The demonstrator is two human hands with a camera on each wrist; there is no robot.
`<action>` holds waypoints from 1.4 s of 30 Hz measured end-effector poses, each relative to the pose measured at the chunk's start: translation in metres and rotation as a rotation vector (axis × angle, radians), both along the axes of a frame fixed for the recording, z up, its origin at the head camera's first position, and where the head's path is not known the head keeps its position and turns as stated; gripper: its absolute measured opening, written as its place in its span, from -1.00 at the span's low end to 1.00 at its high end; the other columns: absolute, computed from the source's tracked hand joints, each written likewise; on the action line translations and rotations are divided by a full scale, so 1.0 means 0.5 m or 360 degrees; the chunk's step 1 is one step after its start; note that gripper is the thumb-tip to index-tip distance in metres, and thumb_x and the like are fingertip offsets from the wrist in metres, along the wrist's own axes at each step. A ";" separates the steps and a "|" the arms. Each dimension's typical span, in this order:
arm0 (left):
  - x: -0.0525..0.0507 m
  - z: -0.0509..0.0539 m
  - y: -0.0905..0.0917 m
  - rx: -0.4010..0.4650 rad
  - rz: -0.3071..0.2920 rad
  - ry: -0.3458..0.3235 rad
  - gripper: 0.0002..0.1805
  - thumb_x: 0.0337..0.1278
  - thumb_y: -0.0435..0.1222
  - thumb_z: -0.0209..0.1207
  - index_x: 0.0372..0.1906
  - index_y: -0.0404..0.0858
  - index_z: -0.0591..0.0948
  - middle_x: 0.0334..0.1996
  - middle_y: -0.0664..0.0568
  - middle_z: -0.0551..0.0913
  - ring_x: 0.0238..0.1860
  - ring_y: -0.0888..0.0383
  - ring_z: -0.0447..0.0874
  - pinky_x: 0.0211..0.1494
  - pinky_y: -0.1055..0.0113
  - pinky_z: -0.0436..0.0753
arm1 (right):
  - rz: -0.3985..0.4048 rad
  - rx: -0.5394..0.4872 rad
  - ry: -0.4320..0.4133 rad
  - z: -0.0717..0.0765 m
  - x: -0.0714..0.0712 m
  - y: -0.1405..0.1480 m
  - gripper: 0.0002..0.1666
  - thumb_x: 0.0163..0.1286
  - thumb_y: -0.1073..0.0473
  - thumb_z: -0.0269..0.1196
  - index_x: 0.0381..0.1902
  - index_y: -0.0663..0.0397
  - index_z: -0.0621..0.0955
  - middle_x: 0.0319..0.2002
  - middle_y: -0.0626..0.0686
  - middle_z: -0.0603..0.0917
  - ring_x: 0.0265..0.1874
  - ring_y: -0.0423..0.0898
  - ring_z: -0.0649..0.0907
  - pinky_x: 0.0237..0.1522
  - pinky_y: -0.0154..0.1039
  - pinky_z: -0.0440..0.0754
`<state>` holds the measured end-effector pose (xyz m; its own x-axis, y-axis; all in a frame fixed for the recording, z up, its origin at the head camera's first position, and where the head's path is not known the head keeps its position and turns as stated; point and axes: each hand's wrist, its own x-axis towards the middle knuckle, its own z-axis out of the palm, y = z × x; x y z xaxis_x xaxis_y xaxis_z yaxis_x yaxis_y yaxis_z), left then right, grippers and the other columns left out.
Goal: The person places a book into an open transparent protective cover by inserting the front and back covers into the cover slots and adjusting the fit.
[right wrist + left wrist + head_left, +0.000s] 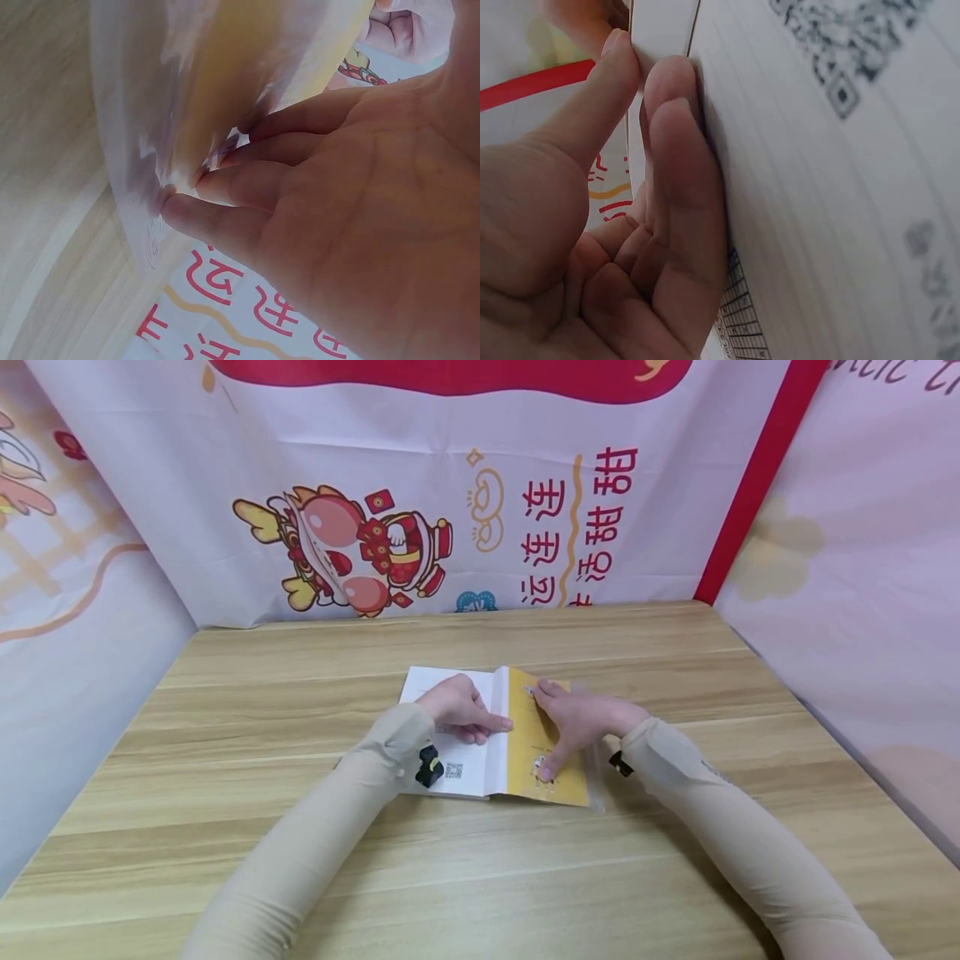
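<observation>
An opened book with white pages and printed QR codes lies on the table. Its yellow cover is folded out to the right, with a clear plastic sleeve reaching past its edge. At the white fold strip between page and cover, my left hand pinches with thumb and forefinger; the other fingers are curled. My right hand rests on the yellow cover, thumb and forefinger spread apart. In the right wrist view, straight fingers press on the plastic. The contact under the left hand is partly hidden.
The wooden table extends around the book on every side. Behind it hangs a white cloth with red lettering and a cartoon dragon. More printed cloth closes off the right side.
</observation>
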<state>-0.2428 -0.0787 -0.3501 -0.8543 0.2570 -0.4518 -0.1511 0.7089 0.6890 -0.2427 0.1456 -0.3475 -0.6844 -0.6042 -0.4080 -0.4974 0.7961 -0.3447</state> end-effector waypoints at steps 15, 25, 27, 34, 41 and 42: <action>-0.026 -0.001 -0.015 0.0229 -0.0013 -0.0250 -0.54 0.24 0.00 0.27 -0.41 -0.39 0.66 -0.56 -0.09 0.69 -0.61 0.16 0.66 -0.53 0.41 0.64 | 0.0028 -0.0067 -0.0027 0.002 0.001 0.000 0.70 -0.16 -0.46 0.49 0.53 0.31 -0.25 0.52 0.27 -0.34 0.49 0.12 -0.23 0.46 0.01 -0.14; -0.034 -0.014 -0.007 0.0243 0.0110 -0.0253 -0.54 0.23 0.03 0.26 -0.44 -0.34 0.66 -0.46 -0.15 0.74 -0.62 0.15 0.69 -0.53 0.38 0.67 | -0.0003 -0.0034 -0.0023 -0.002 0.001 0.000 0.71 -0.18 -0.48 0.48 0.53 0.30 -0.24 0.53 0.25 -0.32 0.50 0.09 -0.22 0.46 -0.02 -0.11; -0.036 -0.016 -0.005 0.0218 0.0133 -0.0246 -0.53 0.21 0.04 0.27 -0.43 -0.34 0.66 -0.45 -0.16 0.74 -0.62 0.15 0.69 -0.54 0.38 0.66 | -0.0005 -0.0035 -0.0016 -0.003 0.000 0.000 0.72 -0.19 -0.47 0.49 0.53 0.32 -0.23 0.53 0.27 -0.31 0.50 0.11 -0.22 0.46 -0.02 -0.12; -0.040 -0.020 0.000 0.0176 0.0167 -0.0246 -0.52 0.17 0.06 0.29 -0.41 -0.33 0.68 -0.44 -0.15 0.74 -0.61 0.14 0.69 -0.59 0.40 0.63 | -0.0011 -0.0031 -0.0002 -0.005 -0.002 -0.001 0.74 -0.23 -0.48 0.50 0.52 0.35 -0.22 0.52 0.29 -0.30 0.50 0.13 -0.21 0.46 -0.02 -0.14; -0.035 -0.014 0.008 0.0128 0.0147 -0.0186 -0.53 0.18 0.05 0.29 -0.49 -0.31 0.66 -0.55 -0.10 0.72 -0.65 0.16 0.67 -0.63 0.42 0.60 | -0.0027 -0.0015 -0.0005 -0.005 -0.003 -0.002 0.76 -0.26 -0.49 0.50 0.52 0.35 -0.22 0.52 0.29 -0.31 0.50 0.13 -0.21 0.46 -0.02 -0.14; -0.034 -0.013 0.010 0.0123 0.0136 -0.0174 -0.53 0.19 0.04 0.29 -0.51 -0.31 0.65 -0.58 -0.09 0.71 -0.66 0.16 0.66 -0.64 0.41 0.60 | -0.0025 -0.0013 -0.0004 -0.005 -0.003 -0.002 0.76 -0.26 -0.50 0.50 0.52 0.34 -0.22 0.52 0.28 -0.31 0.50 0.13 -0.21 0.46 -0.02 -0.13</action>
<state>-0.2600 -0.0738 -0.3566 -0.8212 0.2229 -0.5253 -0.2861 0.6357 0.7170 -0.2443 0.1448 -0.3500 -0.6930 -0.5966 -0.4047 -0.4839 0.8011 -0.3523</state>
